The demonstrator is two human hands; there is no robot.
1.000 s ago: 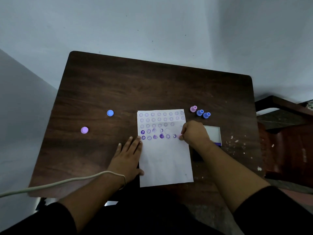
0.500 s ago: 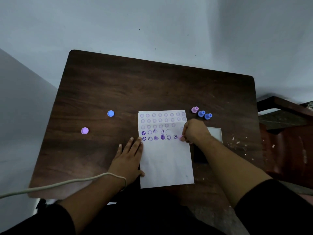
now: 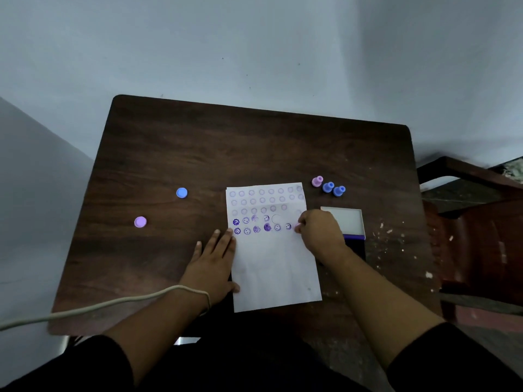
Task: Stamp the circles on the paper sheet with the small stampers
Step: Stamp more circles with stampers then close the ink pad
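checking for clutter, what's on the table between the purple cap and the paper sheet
Head view: only the left hand, flat on the paper sheet's left edge. Otherwise the table between it and the purple cap is bare wood.

Left hand (image 3: 215, 264) flat, palm down, fingers (image 3: 226, 239) extended and close together, pointing away from the body, thumb tucked out to the right near the wrist. Left forearm bare, runs from lower left up to the hand, dark sleeve pushed up at the elbow. Right hand (image 3: 319, 234) curled into a loose fist, knuckles up, fingers pinched together at its left edge around something small and pink, mostly hidden. Right wrist bent slightly, forearm bare, coming in from lower right, dark sleeve at the elbow. Hands near each other, not touching.
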